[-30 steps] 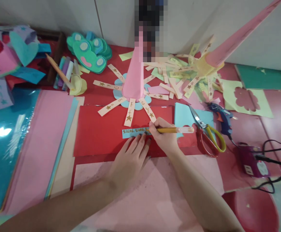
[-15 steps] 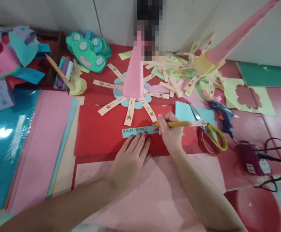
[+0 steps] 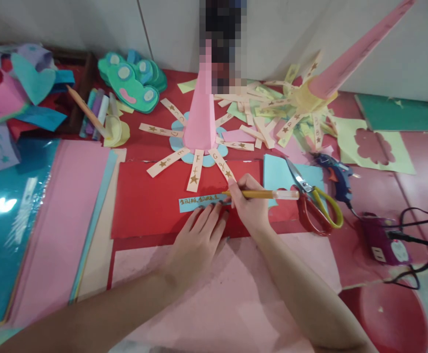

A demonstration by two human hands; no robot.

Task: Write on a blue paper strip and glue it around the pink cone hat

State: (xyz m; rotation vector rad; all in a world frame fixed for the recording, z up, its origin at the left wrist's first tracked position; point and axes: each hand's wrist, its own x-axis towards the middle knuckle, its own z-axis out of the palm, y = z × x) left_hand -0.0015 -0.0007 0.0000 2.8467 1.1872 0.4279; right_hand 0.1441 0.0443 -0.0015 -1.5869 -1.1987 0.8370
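Note:
A narrow blue paper strip (image 3: 189, 203) with gold handwriting lies on the red paper (image 3: 140, 215). My left hand (image 3: 201, 235) rests flat, its spread fingertips on the strip's lower edge. A gold pen (image 3: 265, 194) is pinched in my right hand (image 3: 250, 206), its tip at the right part of the strip. Just behind stands a pink paper cone (image 3: 200, 117) on a blue flower-shaped base, ringed by cream strips (image 3: 195, 171) bearing letters and stars. My right hand partly covers the strip's right end.
Scissors (image 3: 318, 206) lie on blue paper (image 3: 274, 169) to the right, beside a glue gun (image 3: 337, 179) and a purple power box (image 3: 381, 240) with black cables. Colored sheets (image 3: 59, 220) are at left. Green paper shapes (image 3: 136, 83), another pink cone (image 3: 361, 49) and a person stand behind.
The blue strip has shifted slightly left under my left fingertips. My right hand and the pen have moved left. The whole view has shifted a little.

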